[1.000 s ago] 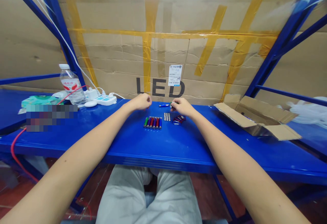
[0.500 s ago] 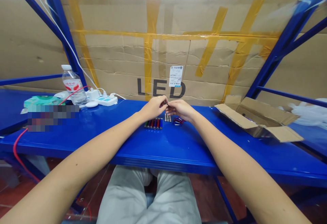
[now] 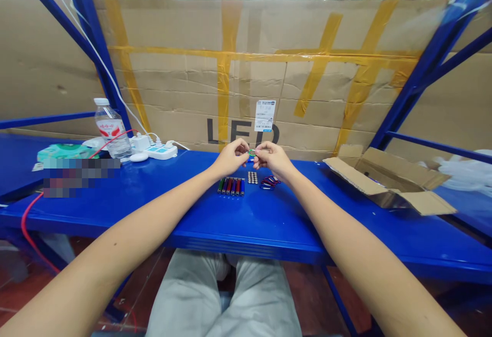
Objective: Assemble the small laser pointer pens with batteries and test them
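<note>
Head: "LED" [image 3: 240,131] behind green ring [image 3: 252,150]

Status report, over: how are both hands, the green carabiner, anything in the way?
Right hand pinching green carabiner; left hand at its other side, grip unclear. Nothing visibly blocking. Mini flashlights, small silver pieces, more carabiners lie nearer the body.

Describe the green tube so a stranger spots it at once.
On the blue table, near the left hand, find the row of slim tubes left of the silver button cells. The green tube is at the row's left end, the only green one; the others look red or blue.
</note>
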Available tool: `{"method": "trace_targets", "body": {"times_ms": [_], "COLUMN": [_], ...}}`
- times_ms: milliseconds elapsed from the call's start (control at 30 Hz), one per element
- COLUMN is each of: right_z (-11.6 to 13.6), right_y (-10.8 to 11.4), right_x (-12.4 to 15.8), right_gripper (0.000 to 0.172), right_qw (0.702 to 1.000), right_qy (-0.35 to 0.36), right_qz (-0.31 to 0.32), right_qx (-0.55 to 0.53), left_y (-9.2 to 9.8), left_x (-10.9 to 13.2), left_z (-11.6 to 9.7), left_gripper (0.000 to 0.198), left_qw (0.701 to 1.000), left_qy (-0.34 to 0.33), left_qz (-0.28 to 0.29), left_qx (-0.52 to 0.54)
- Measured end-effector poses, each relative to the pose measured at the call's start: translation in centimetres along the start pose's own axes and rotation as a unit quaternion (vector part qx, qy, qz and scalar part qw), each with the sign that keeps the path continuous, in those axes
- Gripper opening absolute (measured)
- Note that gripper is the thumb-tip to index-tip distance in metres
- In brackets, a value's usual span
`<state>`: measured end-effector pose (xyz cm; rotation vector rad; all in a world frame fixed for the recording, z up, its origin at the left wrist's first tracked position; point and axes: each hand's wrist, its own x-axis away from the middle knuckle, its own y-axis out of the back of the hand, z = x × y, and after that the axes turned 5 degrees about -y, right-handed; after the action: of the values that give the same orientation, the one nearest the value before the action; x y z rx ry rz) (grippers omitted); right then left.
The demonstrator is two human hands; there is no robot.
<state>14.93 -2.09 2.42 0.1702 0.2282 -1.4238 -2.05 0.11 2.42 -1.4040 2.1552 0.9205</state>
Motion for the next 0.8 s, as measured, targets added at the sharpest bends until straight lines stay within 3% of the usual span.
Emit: {"method": "trace_targets", "body": {"times_ms": [267,433,600,800], "right_z": [-0.24,-0.01,0.33,0.17], "right_y": [-0.05,-0.04,0.31,0.40], "right_x": [-0.21,-0.16,-0.13,0.06], "right_gripper": [0.027,0.024,0.012,0.013], "right_qw": [0.999,0.999,0.990,0.976], "right_qy": [0.031,0.034,0.040,0.021], "right_qz": [-0.007,0.016,0.030,0.032], "right_qx": [0.004,0.038,0.135,0.216], "left_y": [-0.44,-0.27,-0.18,-0.05], "left_x": [-0.29,-0.46,-0.44,-0.33], "left_z": [-0.29,-0.13,0.20,0.65], "left_gripper": [0.008,0.008,0.006,0.009], "left_qw": [0.987,0.992,0.997,1.000], "left_qy": [0.082,0.061,0.044,0.020], "left_qz": [-0.054,-0.062,-0.032,0.003], "left_qx": [0.129,0.089,0.057,0.010]}}
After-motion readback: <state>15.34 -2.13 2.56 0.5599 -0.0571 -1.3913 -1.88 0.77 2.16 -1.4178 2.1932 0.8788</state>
